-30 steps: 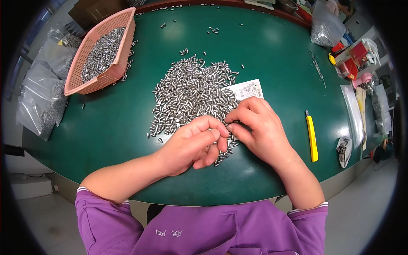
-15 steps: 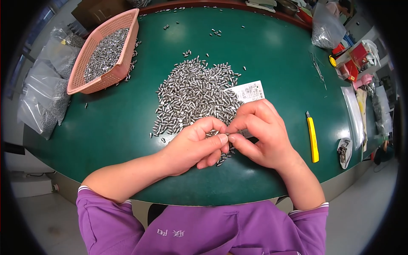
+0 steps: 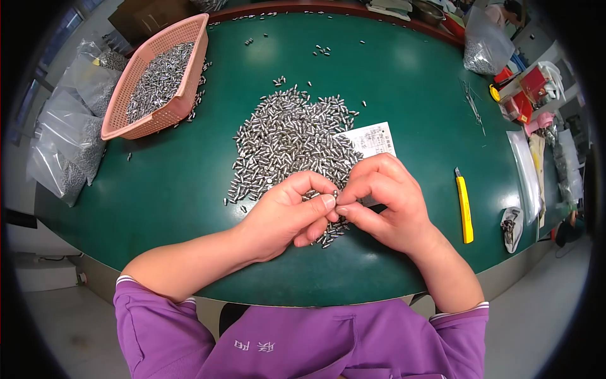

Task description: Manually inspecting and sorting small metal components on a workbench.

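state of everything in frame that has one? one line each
left hand: fingertips pinched on a small metal part
right hand: fingertips pinched, meeting the left
metal pins pile: loose heap on the green table
pink basket: upright, partly filled with pins
paper slip: flat, partly under the pile
yellow utility knife: lying flat, blade not visible
clear bags: filled, at table's left edge

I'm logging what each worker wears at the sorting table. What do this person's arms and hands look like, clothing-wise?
Both the left hand and right hand are bare: no gloves, rings or watch visible. The forearms are uncovered too. The person wears a purple top with sleeves pushed up near the elbows, thin white trim at the cuffs, and small pale embroidered characters on the chest.
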Available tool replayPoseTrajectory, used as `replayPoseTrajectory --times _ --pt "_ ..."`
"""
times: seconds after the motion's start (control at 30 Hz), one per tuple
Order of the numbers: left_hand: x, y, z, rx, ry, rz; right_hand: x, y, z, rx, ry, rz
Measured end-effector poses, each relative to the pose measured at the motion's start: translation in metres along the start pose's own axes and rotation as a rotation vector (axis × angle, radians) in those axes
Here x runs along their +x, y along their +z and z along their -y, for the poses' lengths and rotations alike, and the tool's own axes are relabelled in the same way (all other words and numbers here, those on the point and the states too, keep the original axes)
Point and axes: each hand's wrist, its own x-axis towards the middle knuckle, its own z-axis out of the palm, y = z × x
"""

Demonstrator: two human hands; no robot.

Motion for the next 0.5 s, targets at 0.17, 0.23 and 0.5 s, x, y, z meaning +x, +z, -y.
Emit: replayPoseTrajectory --times 0.17,0.23,0.5 --pt "0.000 0.000 0.000 -0.018 0.011 0.020 0.001 -0.003 0.002 -0.001 0.004 0.002" --pt "0.001 -0.001 0.000 -0.038 0.033 0.063 0.000 -0.006 0.001 -0.035 0.020 -0.050" --pt "0.000 -0.001 0.000 -0.047 0.031 0.077 0.000 -0.022 -0.006 -0.308 0.232 -0.038"
